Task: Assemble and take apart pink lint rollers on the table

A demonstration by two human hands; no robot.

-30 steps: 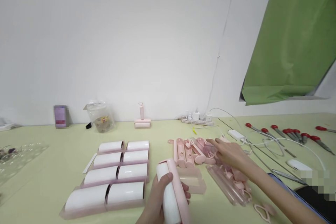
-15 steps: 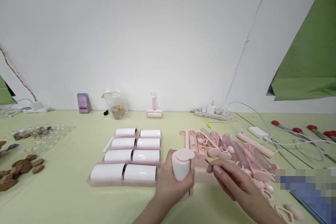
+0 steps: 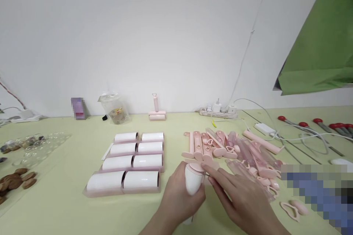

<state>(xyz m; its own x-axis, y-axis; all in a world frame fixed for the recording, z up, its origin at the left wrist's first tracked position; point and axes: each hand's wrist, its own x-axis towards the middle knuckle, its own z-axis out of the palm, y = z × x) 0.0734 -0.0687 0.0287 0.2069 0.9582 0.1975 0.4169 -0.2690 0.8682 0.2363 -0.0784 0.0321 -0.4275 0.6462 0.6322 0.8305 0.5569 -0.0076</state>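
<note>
A white roll with a pink end cap (image 3: 193,180) stands upright in my left hand (image 3: 182,194), whose fingers wrap round it. My right hand (image 3: 237,192) pinches a thin dark metal piece (image 3: 204,173) against the cap's right edge, its fingertips touching the cap. Left of my hands, white rolls (image 3: 141,180) lie in two columns in pinkish clear wrapping. Beyond my right hand is a pile of pink plastic parts (image 3: 198,145), with handle pieces, rings and translucent covers.
An assembled pink roller (image 3: 157,114) stands by the wall, near a clear bag (image 3: 117,112) and a power strip (image 3: 217,113). Brown pieces (image 3: 16,181) lie at the left. Cables, a white adapter (image 3: 264,129) and red-knobbed tools (image 3: 303,125) are at the right.
My right hand has moved left, bringing the metal piece against the cap. The capped roll is now more tilted in my left hand. The whole view has shifted slightly.
</note>
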